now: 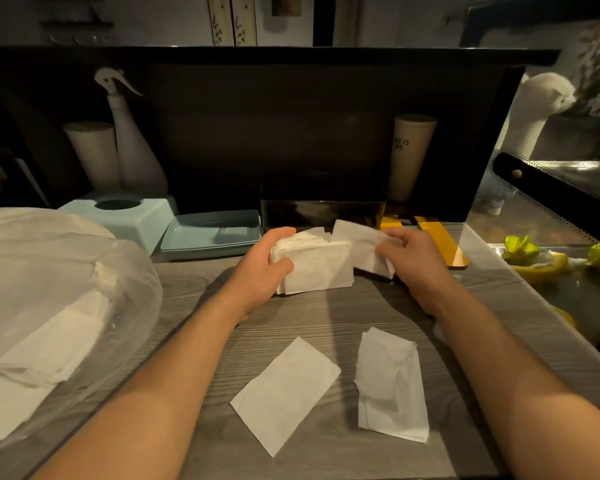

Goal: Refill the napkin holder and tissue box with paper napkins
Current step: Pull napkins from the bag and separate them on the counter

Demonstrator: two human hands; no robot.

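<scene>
While the left hand (264,261) grips a thick stack of napkins (312,265) with thumb on the front and fingers curled over the top, the right hand (411,256) pinches a separate napkin (361,249) just right of that stack. Stack's lower edge rests on the grey wood-grain counter (326,313). Just beyond both hands stands a dark napkin holder (323,211). Beyond and left of the left hand sits a light blue tissue box (132,216) with a round opening, a light blue tray (212,235) beside it. Nearer than the hands, two loose napkins lie flat: one (284,393) between the forearms, another (390,384) by the right forearm. Far left of the left arm, a clear plastic bag of napkins (49,323).
</scene>
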